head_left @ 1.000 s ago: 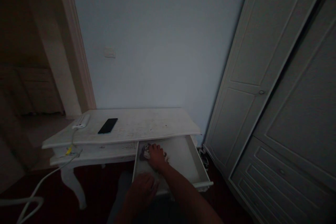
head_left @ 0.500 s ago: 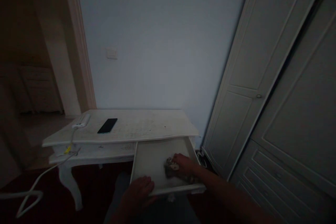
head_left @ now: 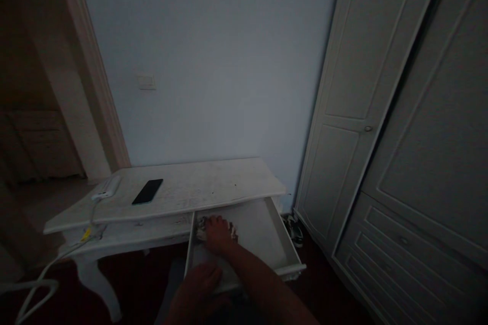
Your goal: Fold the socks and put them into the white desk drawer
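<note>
The room is dim. A white table (head_left: 198, 188) has its right drawer (head_left: 267, 238) pulled out. My right hand (head_left: 218, 233) reaches into the drawer's far left corner and presses a crumpled cloth (head_left: 202, 228) against the bottom, fingers curled over it. My left hand (head_left: 198, 289) rests on the drawer's front edge at the left, fingers closed over the edge.
A black phone (head_left: 148, 191) lies on the tabletop, and a white power strip (head_left: 104, 189) sits at its left end with a cable (head_left: 46, 274) trailing to the floor. A tall white wardrobe (head_left: 400, 137) stands right. Shoes (head_left: 293, 228) lie beside the drawer.
My right hand has swept the cloth from the drawer's front right back to its far left corner. The view has shifted slightly left.
</note>
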Demonstrator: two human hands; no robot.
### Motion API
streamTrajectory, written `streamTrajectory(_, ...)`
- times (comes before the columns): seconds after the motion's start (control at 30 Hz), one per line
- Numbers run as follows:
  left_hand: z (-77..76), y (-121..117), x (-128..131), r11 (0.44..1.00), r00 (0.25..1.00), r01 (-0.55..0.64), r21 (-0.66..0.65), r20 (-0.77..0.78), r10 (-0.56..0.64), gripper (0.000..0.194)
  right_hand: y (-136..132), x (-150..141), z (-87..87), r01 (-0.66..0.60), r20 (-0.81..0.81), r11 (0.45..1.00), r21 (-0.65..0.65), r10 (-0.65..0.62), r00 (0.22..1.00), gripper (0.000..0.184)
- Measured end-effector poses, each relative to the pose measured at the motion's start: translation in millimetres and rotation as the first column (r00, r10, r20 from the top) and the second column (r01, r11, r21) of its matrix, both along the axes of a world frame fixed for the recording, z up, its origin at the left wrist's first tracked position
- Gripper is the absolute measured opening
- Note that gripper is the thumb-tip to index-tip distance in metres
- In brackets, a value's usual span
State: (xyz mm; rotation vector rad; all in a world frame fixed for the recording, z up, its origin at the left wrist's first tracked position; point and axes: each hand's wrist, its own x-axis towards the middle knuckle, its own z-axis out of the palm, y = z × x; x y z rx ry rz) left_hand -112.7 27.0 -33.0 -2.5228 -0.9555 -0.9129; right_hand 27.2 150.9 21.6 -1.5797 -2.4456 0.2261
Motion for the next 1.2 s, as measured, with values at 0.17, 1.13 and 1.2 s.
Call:
streamTrajectory(0.17, 10.0, 19, 1, 0.936, 0.939, -0.122, -0.329, 0.266, 0.216, 0.038, -15, 26, -6.1, -0.256, -0.005, 0.962, -0.097, 0.257, 0.966, 0.061)
streamTrajectory(1.13, 63.9, 113, 198, 0.627, 0.866, -0.501, -0.596, -0.352, 0.357, 0.065, -133, 222, -54.2, -0.185, 0.161, 0.963, 0.197, 0.154, 0.975, 0.034)
streamTrajectory(1.2, 61.2, 111, 215, 0.66, 0.906, -0.419, -0.624, -0.337, 0.258, 0.069, -133, 223, -57.8, -0.186, 0.143, 0.957, 0.223, 0.156, 0.977, 0.035)
